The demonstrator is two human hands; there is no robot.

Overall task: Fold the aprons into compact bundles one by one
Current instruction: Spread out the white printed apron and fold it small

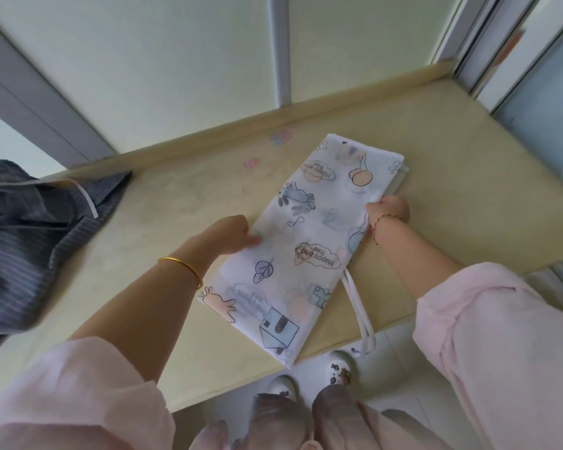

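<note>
The right hand [389, 209] has its grip on the right long edge of the white apron [309, 241], fingers curled around the border of the cloth. The left hand [233, 233] is at the opposite long edge; its fingers reach onto the cloth there, but whether they pinch it or only press on it, I cannot tell. The apron is folded into a long narrow strip, white with cartoon drawings and the words "Happy and free". It lies diagonally on the beige worktop [143, 254], and its near end passes a little over the front edge. White strings [359, 316] hang from its right side over that edge. Both forearms are stretched forward, with pink sleeves pushed up. A grey striped apron [36, 241] lies crumpled at the left of the worktop, well apart.
</note>
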